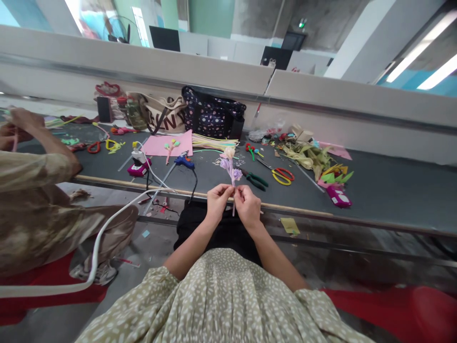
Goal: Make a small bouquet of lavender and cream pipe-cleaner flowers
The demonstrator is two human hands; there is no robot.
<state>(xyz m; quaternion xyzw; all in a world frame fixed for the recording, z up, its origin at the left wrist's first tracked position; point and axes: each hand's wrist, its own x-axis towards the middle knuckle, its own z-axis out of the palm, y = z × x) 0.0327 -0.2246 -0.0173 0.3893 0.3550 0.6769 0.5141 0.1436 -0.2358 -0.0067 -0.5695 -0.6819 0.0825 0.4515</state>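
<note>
A grey-floored workroom with concrete and pale green walls, strip lights (410, 45) at upper right and dark monitors (164, 39) beyond a low white partition (321, 88) forms the backdrop to a long, dark grey table (392, 190) with a pale wooden front edge. At the table, a person in a patterned olive blouse (228, 295) pinches the stem of a lilac-and-cream craft flower (232, 171), held upright at the near edge. The left hand (219, 202) and the right hand (249, 205) nearly meet, thumbs and fingertips closed on the stem, its lower end hanging below them.

Large dark capitals cross a cream canvas tote bag (167, 107) against the partition; an N is clear, but folds break up the rest of the word. Beside it sits a navy polka-dot bag (210, 114). A magenta box (338, 196) at right carries white markings too small to read. A small green sign (303, 23) glows on the far wall, its wording illegible.

Just beyond the flower lie green-handled pliers (259, 181) and red-and-yellow-handled scissors (283, 176); a blue glue gun (184, 161) rests farther left, near a pink sheet (152, 145). Coloured scraps dot the floor (157, 267). At far left, a second person's forearm (53, 133) reaches over the table.
</note>
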